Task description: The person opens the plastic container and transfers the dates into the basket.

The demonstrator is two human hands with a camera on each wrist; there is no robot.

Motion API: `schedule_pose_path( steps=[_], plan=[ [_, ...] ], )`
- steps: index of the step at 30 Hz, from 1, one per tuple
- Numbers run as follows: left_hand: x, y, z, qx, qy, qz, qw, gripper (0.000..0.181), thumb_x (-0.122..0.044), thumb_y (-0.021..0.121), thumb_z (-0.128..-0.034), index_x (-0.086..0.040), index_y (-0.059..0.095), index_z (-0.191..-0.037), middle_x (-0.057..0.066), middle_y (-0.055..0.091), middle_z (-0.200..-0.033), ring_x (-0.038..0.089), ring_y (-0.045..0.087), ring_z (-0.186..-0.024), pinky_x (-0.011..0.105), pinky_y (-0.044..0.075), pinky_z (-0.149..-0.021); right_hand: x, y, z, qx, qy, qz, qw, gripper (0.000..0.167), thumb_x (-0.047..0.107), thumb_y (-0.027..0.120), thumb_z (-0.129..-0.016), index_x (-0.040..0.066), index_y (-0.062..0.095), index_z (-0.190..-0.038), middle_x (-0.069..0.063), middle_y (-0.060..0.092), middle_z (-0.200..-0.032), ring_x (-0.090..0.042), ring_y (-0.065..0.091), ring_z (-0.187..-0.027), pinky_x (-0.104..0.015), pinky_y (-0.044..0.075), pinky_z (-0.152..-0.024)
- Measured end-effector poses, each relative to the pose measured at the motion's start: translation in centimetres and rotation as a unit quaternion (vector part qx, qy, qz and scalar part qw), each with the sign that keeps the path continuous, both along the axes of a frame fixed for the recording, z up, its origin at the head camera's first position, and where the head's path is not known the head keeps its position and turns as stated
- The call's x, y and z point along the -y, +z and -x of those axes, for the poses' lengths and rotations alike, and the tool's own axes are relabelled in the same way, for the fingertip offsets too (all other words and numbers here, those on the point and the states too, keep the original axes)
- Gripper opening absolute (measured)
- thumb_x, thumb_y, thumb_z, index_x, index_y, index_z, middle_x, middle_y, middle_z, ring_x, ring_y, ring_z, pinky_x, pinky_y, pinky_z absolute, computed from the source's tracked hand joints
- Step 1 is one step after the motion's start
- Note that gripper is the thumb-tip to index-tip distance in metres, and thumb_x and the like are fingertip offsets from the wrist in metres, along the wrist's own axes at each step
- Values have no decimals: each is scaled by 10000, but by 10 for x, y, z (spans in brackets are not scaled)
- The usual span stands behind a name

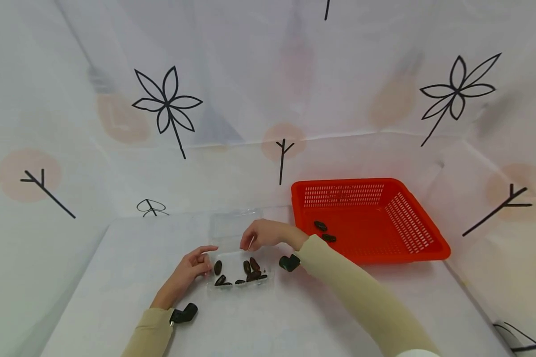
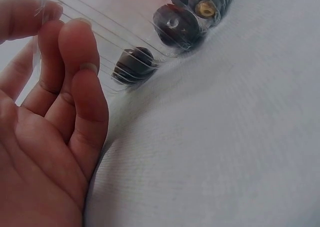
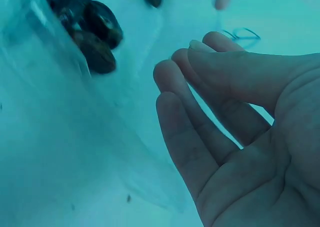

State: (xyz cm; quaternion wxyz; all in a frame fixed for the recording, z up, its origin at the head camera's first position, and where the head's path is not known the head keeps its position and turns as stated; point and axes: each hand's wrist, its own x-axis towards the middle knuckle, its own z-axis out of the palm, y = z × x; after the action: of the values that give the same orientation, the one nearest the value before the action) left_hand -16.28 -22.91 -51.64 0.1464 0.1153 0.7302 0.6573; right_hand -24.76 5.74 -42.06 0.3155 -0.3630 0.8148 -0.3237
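A clear plastic box (image 1: 237,257) lies with its lid (image 1: 234,225) folded back, and several dark oval pieces (image 1: 252,275) are inside. My left hand (image 1: 185,271) is at its left side; in the left wrist view, that hand's (image 2: 55,107) bent fingers and thumb hold the transparent edge beside dark pieces (image 2: 135,65). My right hand (image 1: 268,234) hovers over the hinge side. Its loosely bent fingers, seen in the right wrist view, hold nothing; the hand (image 3: 240,112) is right of a cluster of dark pieces (image 3: 95,52).
A red plastic basket (image 1: 370,253) stands at the right, behind my right forearm, with two dark oval pieces (image 1: 320,226) visible at its left. White cloth printed with black line drawings hangs behind and beside the white table surface (image 1: 232,327).
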Motion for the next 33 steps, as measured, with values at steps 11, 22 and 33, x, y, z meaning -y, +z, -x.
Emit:
schedule_pose_path(
  steps=[11,22,33],
  plan=[
    [-1,-1,-1,-47,-58,-29,10000,504,-6,606,-945,36,453,-1423,14,530,-790,122,552,-712,257,469,-698,24,-12,-14,-173,165,-1002,9947,228,37,673,-912,175,780,-1057,112,666,-954,-99,579,-918,-289,487,-816],
    [-1,0,-1,-58,-57,-35,10000,503,-6,608,-945,35,455,-1422,11,526,-787,121,546,-710,256,466,-698,32,-19,-25,-257,355,-1411,9890,237,20,735,-863,232,775,-961,65,644,-848,-103,569,-817,-278,480,-751],
    [0,0,-2,-16,-42,6,10000,502,-7,606,-946,20,459,-1424,20,530,-794,124,550,-712,260,472,-702,35,-25,-22,-227,516,-1414,9883,162,65,765,-853,226,765,-837,73,677,-803,-106,572,-781,-278,479,-739]
  ],
)
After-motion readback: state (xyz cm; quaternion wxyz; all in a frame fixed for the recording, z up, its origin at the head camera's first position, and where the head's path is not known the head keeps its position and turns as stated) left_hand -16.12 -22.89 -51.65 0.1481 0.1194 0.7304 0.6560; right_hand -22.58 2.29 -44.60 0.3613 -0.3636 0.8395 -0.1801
